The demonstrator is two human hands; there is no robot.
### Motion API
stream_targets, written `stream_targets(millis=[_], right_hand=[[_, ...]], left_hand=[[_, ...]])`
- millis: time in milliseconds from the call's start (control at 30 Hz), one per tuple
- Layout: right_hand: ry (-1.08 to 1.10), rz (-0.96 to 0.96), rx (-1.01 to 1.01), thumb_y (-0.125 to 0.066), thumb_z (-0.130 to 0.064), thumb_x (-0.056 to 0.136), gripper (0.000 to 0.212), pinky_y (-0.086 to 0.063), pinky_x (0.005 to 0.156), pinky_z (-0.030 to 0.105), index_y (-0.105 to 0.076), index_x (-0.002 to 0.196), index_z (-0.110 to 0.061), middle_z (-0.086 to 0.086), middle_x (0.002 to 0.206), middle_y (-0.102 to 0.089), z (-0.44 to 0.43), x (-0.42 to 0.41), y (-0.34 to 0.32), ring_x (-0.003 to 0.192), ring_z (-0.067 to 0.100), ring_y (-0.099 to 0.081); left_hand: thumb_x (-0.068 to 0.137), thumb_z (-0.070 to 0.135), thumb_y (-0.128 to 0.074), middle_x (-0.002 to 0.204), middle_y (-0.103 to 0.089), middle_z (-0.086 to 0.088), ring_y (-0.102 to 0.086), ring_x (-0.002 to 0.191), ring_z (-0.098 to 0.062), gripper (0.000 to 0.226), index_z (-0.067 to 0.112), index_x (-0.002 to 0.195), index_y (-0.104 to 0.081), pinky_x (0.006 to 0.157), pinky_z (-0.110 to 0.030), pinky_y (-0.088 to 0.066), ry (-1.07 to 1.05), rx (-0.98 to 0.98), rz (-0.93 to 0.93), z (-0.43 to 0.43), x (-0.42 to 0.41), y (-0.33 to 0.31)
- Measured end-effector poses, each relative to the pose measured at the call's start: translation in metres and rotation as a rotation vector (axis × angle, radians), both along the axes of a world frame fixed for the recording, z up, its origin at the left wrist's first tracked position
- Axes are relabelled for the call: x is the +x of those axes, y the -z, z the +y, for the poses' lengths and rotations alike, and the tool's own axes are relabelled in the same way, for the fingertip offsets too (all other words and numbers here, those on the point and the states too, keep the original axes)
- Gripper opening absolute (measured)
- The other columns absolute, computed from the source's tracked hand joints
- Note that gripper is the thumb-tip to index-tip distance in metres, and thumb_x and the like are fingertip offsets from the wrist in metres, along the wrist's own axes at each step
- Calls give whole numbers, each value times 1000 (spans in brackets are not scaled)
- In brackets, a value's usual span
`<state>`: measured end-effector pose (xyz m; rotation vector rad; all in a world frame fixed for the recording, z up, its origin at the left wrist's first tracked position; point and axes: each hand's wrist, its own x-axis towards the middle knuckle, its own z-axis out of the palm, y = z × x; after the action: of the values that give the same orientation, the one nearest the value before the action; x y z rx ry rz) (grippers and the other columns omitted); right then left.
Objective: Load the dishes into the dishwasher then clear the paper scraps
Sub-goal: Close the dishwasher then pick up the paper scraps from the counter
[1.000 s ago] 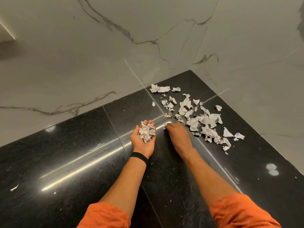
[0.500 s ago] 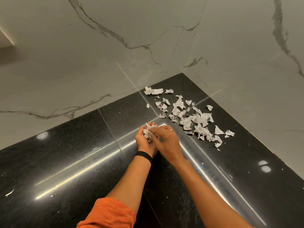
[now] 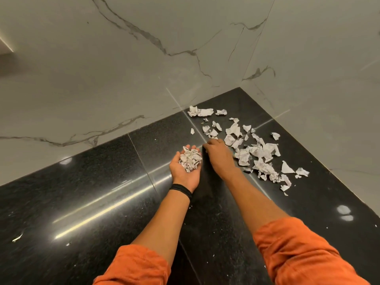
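Note:
My left hand (image 3: 183, 171) lies palm up on the black counter (image 3: 92, 192), cupping a heap of crumpled white paper scraps (image 3: 190, 159). Just to its right, my right hand (image 3: 219, 155) reaches palm down to the near edge of the loose paper scraps (image 3: 257, 151) scattered in the counter's corner. Its fingers curl down at a small scrap (image 3: 212, 134); the back of the hand hides the fingertips. No dishes or dishwasher are in view.
Grey-veined marble walls (image 3: 123, 68) meet in a corner behind the scraps and close the counter at the back and right. A few tiny white flecks (image 3: 17, 237) lie at the counter's near left.
Half a second ago my right hand was over my left palm, putting a scrap into the heap. It has since moved right and away, back to the loose scraps. The left hand stays cupped.

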<state>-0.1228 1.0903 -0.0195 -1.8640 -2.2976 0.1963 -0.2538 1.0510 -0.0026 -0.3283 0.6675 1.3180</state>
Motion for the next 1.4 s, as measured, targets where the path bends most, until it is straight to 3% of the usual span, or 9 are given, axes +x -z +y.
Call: stream_targets(millis=[200,367,433,633,800,967,1133,1267,1400], right_hand=[[-21,44,71,-60,-5,91,14,-44,77,36,-72,98,-9,9,103,-68,-41,8,2,96,29,-59],[369,712,58,-70,-13,91,16,-52,86,23,-78,105,-17,-8,99,-74,-85,7,-27,92,4,-66],[323,894,62,-73,-11,90,18,-54,86,20,-77,107,-18,-11,99,-75,-91,-7,-43,93,1,-68],[104,762,36,-78,-22,86,13,-44,81,9,-78,99,-24,-14,96,-73,-76,-41,-65,90,-6,-62],[228,860,92,-68,-24,95,14,-53,82,22,-76,104,-18,-8,98,-73,-17,-49,-68,91,3,-66],[68,287,-90,-62,-10,95,35,-48,101,39,-67,129,-13,11,126,-66,60,-42,-33,114,26,-62],[-163,74,14,-58,-6,95,21,-49,88,41,-74,108,-9,11,107,-67,72,-42,0,100,30,-60],[-60,196,41,-57,-8,92,15,-49,78,42,-71,93,-7,12,93,-66,55,-37,6,88,31,-63],[293,831,128,-66,-16,89,13,-54,78,25,-76,99,-16,-6,90,-73,10,-35,-21,84,7,-67]], left_hand=[[105,31,-38,120,-64,-15,-61,112,-28,38,6,120,-62,100,-36,-48,26,1,49,0,-1,5],[105,30,-38,108,-66,-13,-62,103,-26,35,6,112,-63,105,-37,-44,13,-6,61,-7,3,7],[105,32,-38,106,-65,-14,-62,99,-27,36,7,112,-63,107,-39,-42,28,-7,63,-8,8,8],[103,35,-41,110,-67,-12,-63,105,-27,36,9,115,-63,96,-42,-50,50,15,-7,-2,8,-4],[96,29,-46,124,-63,-15,-56,124,-29,38,8,124,-61,117,-42,-35,-63,54,-42,21,-6,3],[103,30,-38,111,-66,-15,-62,108,-28,36,6,115,-63,105,-38,-46,-109,25,35,46,-24,3],[105,31,-38,116,-65,-16,-61,113,-30,39,4,121,-62,103,-39,-47,-99,-2,96,58,-28,10],[105,32,-38,118,-63,-18,-59,114,-32,40,4,123,-60,111,-42,-42,-70,1,122,60,-21,19],[104,33,-39,110,-65,-14,-62,105,-29,37,7,116,-62,107,-40,-45,-52,19,103,60,-14,17]])
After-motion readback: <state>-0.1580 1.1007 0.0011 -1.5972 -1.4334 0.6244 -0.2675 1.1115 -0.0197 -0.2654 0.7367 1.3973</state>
